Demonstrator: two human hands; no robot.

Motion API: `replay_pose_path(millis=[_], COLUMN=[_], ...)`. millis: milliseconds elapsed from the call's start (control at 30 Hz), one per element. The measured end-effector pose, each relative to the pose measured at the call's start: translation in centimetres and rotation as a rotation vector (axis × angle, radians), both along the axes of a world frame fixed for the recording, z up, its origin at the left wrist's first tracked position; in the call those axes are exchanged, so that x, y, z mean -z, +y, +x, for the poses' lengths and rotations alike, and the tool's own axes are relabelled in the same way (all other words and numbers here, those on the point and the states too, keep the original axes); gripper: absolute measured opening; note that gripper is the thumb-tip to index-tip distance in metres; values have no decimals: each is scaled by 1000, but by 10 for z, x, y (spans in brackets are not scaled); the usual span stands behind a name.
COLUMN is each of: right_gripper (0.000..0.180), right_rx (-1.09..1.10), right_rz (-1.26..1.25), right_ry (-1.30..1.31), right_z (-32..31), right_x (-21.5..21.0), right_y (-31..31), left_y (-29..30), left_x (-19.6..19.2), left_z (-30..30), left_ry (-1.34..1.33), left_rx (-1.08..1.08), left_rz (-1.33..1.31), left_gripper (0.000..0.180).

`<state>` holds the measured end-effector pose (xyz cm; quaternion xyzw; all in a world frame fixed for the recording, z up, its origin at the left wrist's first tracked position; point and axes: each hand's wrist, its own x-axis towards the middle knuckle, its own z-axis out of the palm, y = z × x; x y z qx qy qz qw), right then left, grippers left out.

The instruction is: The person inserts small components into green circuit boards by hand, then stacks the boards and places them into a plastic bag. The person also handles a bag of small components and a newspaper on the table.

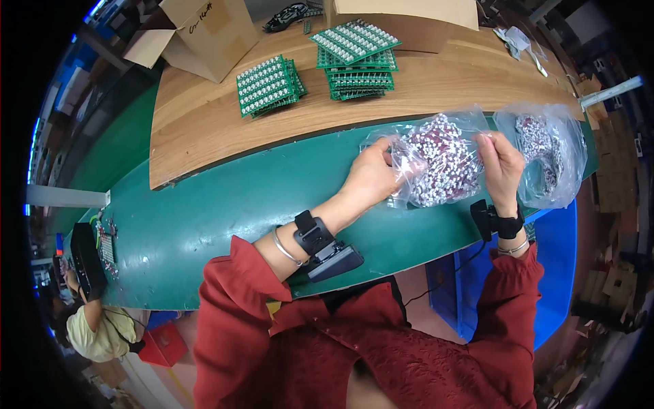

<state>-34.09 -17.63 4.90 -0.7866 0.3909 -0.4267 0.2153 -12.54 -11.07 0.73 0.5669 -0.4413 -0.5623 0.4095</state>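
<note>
A clear plastic bag (441, 163) full of small white and dark-red parts lies on the green tabletop before me. At its left side my left hand (373, 172) is closed on the plastic, some fingertips hidden behind or within the film. Opposite, my right hand (502, 162) pinches the bag's right edge between thumb and fingers. Close beyond the right hand rests a second clear bag (550, 157), holding similar small parts. Both wrists carry black strapped-on devices and metal bangles.
On a raised wooden board stand a tall stack of green circuit boards (357, 61) and a smaller, leaning stack (269, 85). Cardboard boxes (211, 37) are behind them. A blue bin (555, 266) sits below the table's right edge. Another person (102, 330) works at the far left.
</note>
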Motion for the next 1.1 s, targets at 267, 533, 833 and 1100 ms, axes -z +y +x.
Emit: replay_pose_path(millis=[267, 533, 833, 1100], right_gripper=[13, 20, 24, 22], right_rx=[84, 230, 404, 581], right_rz=[58, 106, 94, -3], right_ry=[-197, -297, -28, 306], right_z=[0, -12, -29, -46], right_x=[-8, 6, 38, 34], right_y=[7, -18, -46, -63], left_y=[-4, -4, -5, -6], left_x=[-12, -5, 0, -2], left_z=[5, 16, 24, 11], left_ry=[384, 484, 351, 303], left_rx=[101, 145, -56, 20], left_rz=[80, 165, 114, 27], left_gripper=[38, 40, 24, 34])
